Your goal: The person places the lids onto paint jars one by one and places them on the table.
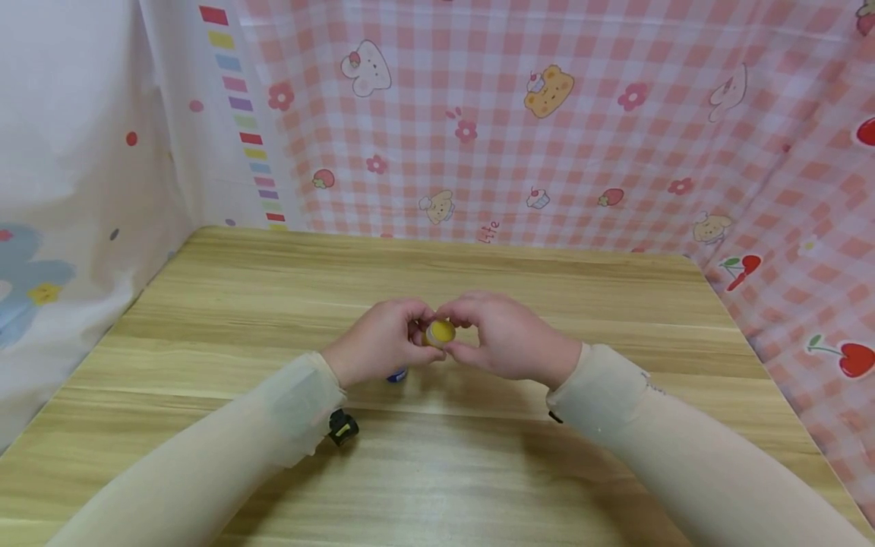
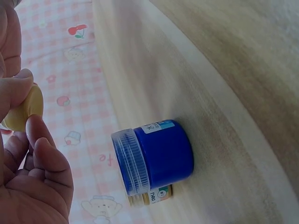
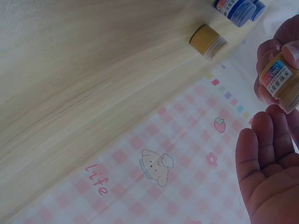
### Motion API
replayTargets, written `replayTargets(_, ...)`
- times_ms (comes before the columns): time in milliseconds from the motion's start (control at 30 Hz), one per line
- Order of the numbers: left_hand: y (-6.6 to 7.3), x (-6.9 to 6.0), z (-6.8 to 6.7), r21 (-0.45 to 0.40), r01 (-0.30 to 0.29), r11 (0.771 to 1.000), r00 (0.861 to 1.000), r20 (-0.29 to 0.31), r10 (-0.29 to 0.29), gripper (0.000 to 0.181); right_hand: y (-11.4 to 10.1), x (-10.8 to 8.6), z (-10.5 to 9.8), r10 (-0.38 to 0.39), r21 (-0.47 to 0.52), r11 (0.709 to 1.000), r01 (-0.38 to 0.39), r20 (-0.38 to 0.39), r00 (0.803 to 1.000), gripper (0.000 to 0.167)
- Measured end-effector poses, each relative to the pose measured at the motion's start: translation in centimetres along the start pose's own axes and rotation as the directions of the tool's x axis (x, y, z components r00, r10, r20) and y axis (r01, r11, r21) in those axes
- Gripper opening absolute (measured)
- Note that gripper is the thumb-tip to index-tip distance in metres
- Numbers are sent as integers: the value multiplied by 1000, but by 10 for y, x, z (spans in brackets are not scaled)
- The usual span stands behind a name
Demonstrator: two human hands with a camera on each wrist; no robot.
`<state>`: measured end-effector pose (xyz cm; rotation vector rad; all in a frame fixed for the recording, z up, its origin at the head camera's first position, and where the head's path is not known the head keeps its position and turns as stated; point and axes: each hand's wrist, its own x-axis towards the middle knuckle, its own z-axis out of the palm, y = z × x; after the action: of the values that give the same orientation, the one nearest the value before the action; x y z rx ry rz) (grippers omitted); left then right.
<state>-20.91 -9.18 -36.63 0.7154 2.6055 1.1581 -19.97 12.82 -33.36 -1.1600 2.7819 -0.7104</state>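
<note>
A small yellow paint jar (image 1: 440,332) with a clear lid is held between both hands above the table. My left hand (image 1: 384,342) grips its side. My right hand (image 1: 513,338) pinches at its rim with thumb and forefinger. The right wrist view shows the label of the held paint jar (image 3: 276,78), while the right hand's other fingers (image 3: 265,140) stretch out beside it, apart from the jar's body. In the left wrist view, a blue paint jar (image 2: 166,151) stands on the table, partly hiding an ochre paint jar (image 2: 161,193).
The wooden table (image 1: 437,471) runs back to a pink checked cloth (image 1: 424,129). White cloth (image 1: 75,137) hangs at the left. In the right wrist view, two blue jars (image 3: 240,11) stand near another ochre jar (image 3: 204,39).
</note>
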Motion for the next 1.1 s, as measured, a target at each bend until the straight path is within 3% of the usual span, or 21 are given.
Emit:
replayTargets(167,0,0,2,1,4,1000,1000,4,-4,23,-1,0,0,15,-5,1000,-15,-6,1000,25)
replayTargets(433,-1,0,3,10,-5,1000,1000,-5,5,23,0,0,0,24,-4,1000,-24,3,1000,37)
replayTargets(667,-3,0,4,-4,-10,1000,1000,2,10,24,-1,0,1,15,-18,1000,-16,-12,1000,28)
replayTargets(900,-3,-1,4,-2,-3,1000,1000,-2,3,24,-2,-1,0,27,-8,1000,-27,-2,1000,33)
replayTargets(1100,-2,-1,3,1,-6,1000,1000,5,6,24,-1,0,2,37,3,999,-37,-8,999,25)
